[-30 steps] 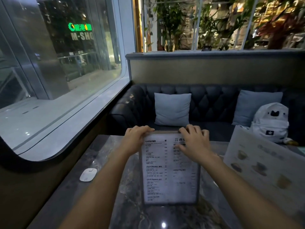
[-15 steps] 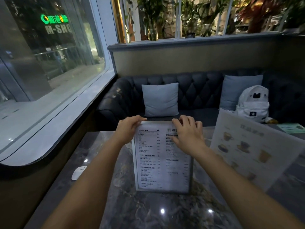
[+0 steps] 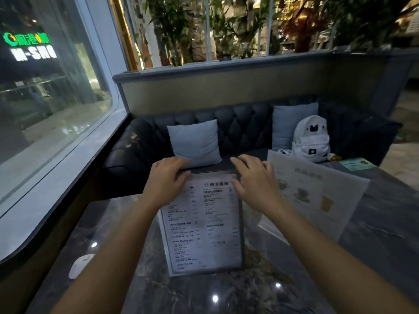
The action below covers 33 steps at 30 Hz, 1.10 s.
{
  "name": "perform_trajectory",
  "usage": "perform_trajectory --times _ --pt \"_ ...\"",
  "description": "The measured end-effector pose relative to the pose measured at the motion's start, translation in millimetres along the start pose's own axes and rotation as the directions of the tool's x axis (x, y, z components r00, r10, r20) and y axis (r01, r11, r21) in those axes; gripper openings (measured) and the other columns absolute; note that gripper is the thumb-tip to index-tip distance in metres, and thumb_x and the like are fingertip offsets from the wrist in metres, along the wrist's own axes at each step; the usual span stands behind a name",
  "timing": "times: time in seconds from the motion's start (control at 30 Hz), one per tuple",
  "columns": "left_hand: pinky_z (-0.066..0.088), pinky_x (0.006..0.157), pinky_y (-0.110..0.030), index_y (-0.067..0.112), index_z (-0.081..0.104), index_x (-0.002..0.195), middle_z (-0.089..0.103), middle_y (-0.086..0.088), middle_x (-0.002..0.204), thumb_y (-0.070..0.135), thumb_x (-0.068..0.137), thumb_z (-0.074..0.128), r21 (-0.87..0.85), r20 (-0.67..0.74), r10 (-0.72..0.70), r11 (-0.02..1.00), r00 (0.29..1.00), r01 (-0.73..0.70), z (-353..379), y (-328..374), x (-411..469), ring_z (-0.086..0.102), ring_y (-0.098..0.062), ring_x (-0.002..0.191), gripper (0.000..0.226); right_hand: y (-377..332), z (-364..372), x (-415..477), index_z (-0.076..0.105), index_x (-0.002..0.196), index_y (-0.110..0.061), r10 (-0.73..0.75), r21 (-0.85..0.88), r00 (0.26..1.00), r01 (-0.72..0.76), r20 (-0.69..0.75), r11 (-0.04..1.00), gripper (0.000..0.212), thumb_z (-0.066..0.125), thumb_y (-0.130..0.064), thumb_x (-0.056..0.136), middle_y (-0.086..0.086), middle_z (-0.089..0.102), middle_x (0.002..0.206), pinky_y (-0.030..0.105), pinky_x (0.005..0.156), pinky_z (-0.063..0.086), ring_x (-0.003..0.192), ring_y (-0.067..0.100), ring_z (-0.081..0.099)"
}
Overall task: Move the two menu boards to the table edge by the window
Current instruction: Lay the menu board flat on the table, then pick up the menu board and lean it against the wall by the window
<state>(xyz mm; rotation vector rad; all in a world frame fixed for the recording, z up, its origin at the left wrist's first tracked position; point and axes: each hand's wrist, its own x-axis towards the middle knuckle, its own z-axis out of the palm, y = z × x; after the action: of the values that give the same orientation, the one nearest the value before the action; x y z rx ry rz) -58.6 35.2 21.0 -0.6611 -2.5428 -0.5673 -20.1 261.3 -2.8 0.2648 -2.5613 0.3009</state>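
Marble-patterned dark table [image 3: 374,223] carries upright black-framed text menu board [image 3: 204,225] mid-table, left hand [image 3: 167,180] and right hand [image 3: 254,180] both gripping its top edge; risk: leftward shove toward window [image 3: 45,109] tips it, pictured white menu board [image 3: 317,196] standing just beside.

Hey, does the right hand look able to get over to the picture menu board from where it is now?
Probably yes. The right hand rests on the text menu board, and the picture menu board stands just to its right with nothing between them.
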Motion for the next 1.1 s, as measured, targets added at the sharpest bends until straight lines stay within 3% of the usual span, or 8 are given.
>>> perform_trajectory --times 0.13,0.3,0.5,0.63,0.77,0.9,1.1 --pt "0.045 0.091 -0.043 0.009 0.06 0.113 0.067 -0.012 0.112 0.015 0.086 0.06 -0.084 -0.018 0.159 0.983 0.987 -0.16 13.1 51.3 28.7 0.058 -0.03 0.105 0.028 31.6 -26.4 -15.8 0.044 0.13 -0.011 0.125 -0.035 0.986 -0.13 -0.109 0.991 0.05 0.058 -0.022 0.084 0.015 0.047 0.136 0.046 0.094 0.034 0.124 0.031 0.044" --pt "0.036 0.102 -0.038 0.013 0.052 0.125 0.054 -0.013 0.134 0.019 0.087 0.058 -0.143 0.061 0.299 0.947 0.952 -0.288 51.5 112.7 61.7 0.048 -0.028 0.123 0.039 77.1 -51.3 -48.0 0.039 0.135 -0.01 0.298 -0.151 0.945 -0.317 -0.138 0.936 0.059 0.059 -0.018 0.08 0.017 0.039 0.144 0.047 0.099 0.032 0.13 0.032 0.039" --pt "0.018 0.116 -0.044 0.026 0.023 0.142 0.02 -0.006 0.155 0.026 0.092 0.05 -0.05 0.27 0.39 0.919 0.88 -0.392 105.8 160.3 87.4 0.016 -0.026 0.142 0.057 122.0 -60.0 -92.6 0.013 0.144 -0.017 0.423 -0.293 0.906 -0.411 -0.025 0.863 0.071 0.051 -0.026 0.086 0.009 0.008 0.157 0.047 0.113 0.013 0.144 0.023 0.005" --pt "0.011 0.117 -0.045 0.032 0.009 0.143 0.008 -0.004 0.158 0.03 0.093 0.046 0.025 0.416 0.357 0.915 0.836 -0.403 133.1 171.4 91.4 0.007 -0.027 0.144 0.063 133.3 -61.1 -105.4 0.005 0.145 -0.017 0.429 -0.342 0.903 -0.401 0.006 0.85 0.074 0.047 -0.024 0.085 0.006 0.007 0.157 0.046 0.114 0.009 0.144 0.022 0.001" --pt "0.011 0.115 -0.046 0.036 0.007 0.142 0.018 -0.004 0.155 0.028 0.091 0.047 0.042 0.348 0.323 0.933 0.88 -0.358 140.3 169.7 83.3 0.01 -0.026 0.143 0.066 135.8 -60.2 -106.4 0.012 0.145 -0.013 0.406 -0.339 0.914 -0.388 -0.018 0.857 0.072 0.048 -0.017 0.083 0.008 0.021 0.155 0.046 0.112 0.018 0.143 0.024 0.011" --pt "0.014 0.111 -0.045 0.036 0.013 0.142 0.032 -0.005 0.146 0.03 0.089 0.048 0.07 0.292 0.332 0.928 0.897 -0.366 132.3 167.6 75.7 0.023 -0.026 0.135 0.064 141.3 -55.3 -104.8 0.012 0.145 -0.013 0.396 -0.318 0.918 -0.379 -0.012 0.869 0.076 0.051 -0.014 0.079 0.008 0.022 0.154 0.046 0.111 0.021 0.143 0.025 0.01" --pt "0.022 0.102 -0.041 0.03 0.018 0.142 0.041 -0.008 0.133 0.034 0.088 0.046 0.015 0.255 0.322 0.941 0.912 -0.337 127.7 172.0 56.5 0.035 -0.029 0.118 0.06 166.4 -53.5 -86.2 0.015 0.143 -0.012 0.375 -0.337 0.926 -0.338 0.05 0.879 0.078 0.058 -0.03 0.08 0.011 0.027 0.151 0.041 0.106 0.029 0.142 0.025 0.014"
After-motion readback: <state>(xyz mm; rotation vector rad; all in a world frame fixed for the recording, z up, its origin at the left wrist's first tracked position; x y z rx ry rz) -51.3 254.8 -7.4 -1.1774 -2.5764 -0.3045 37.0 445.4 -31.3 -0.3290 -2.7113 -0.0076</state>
